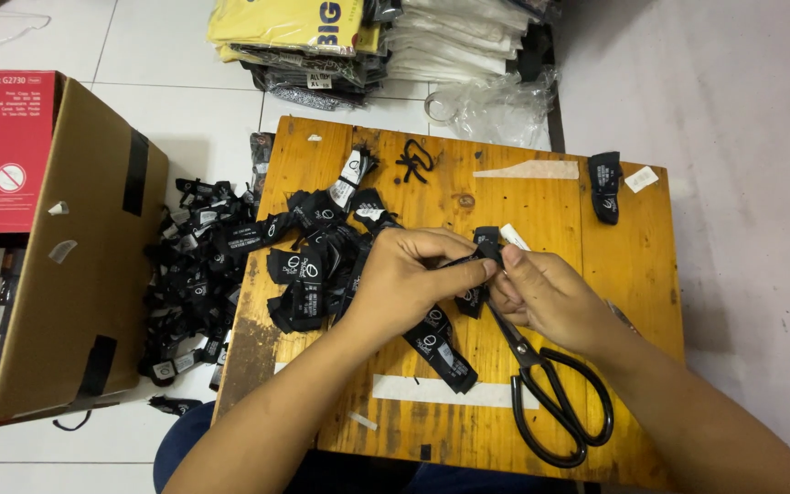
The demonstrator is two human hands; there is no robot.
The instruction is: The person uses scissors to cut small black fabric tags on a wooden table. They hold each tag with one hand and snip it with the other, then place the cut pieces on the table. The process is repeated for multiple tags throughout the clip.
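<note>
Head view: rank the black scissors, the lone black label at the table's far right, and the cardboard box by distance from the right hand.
From the right hand:
1. Black scissors, on the table just under the hand.
2. Lone black label, toward the far right edge of the table.
3. Cardboard box, on the floor at far left.

Low wooden tabletop (596, 238) before me, orange-stained, worn dark at its left edge; white tiled floor (742, 137) all round, grey grout lines, scuffed; open cardboard box (93, 256) to my left, patched with black tape; folded garments in plastic (368, 37) stacked beyond; light even, soft shadows.
</note>
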